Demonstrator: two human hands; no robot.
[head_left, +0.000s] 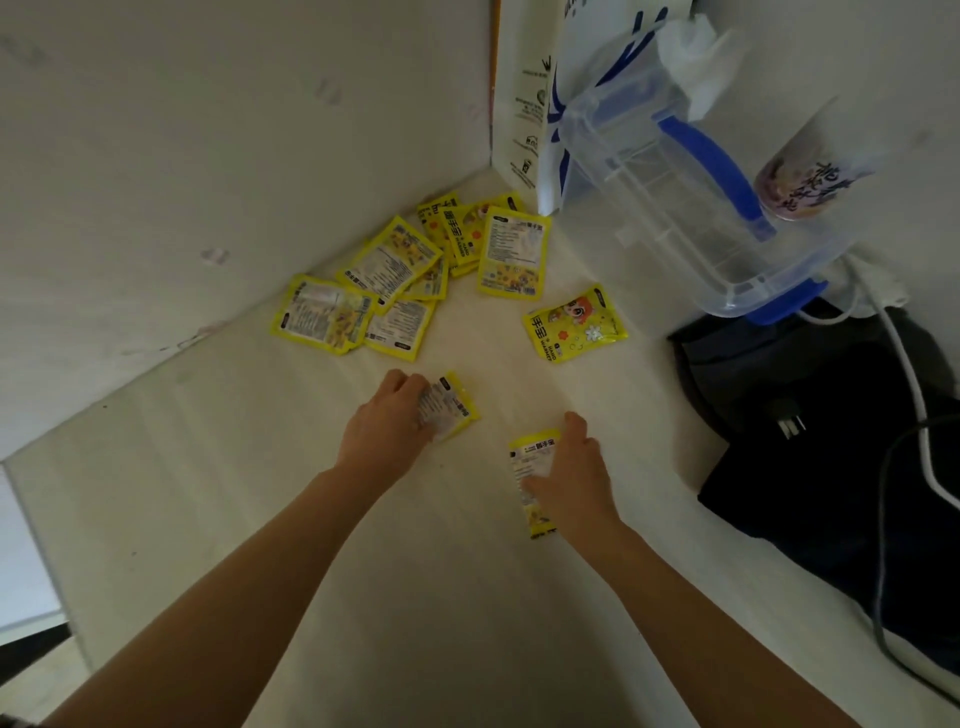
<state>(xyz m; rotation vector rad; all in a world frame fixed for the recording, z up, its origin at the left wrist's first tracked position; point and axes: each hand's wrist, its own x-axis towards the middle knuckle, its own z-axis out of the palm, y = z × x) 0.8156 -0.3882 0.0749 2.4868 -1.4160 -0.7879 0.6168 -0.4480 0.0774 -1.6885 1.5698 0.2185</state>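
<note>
Several yellow hand-warmer packets lie on a white surface (260, 519). My left hand (384, 421) grips one packet (454, 408) at its left side, fingers curled over it. My right hand (571, 478) holds a second packet (532, 457), thumb and fingers round it. A loose pile of packets (363, 291) lies further back by the wall. One packet (514, 252) lies back side up beside the pile. Another packet (574, 325) lies alone, face up, to the right.
A clear plastic box with blue handle and clips (675, 182) stands at the back right, next to a white paper bag (524, 104) and a printed cup (800, 171). Dark cloth (810, 441) with white cables (904, 374) lies on the right. Walls close the left and back.
</note>
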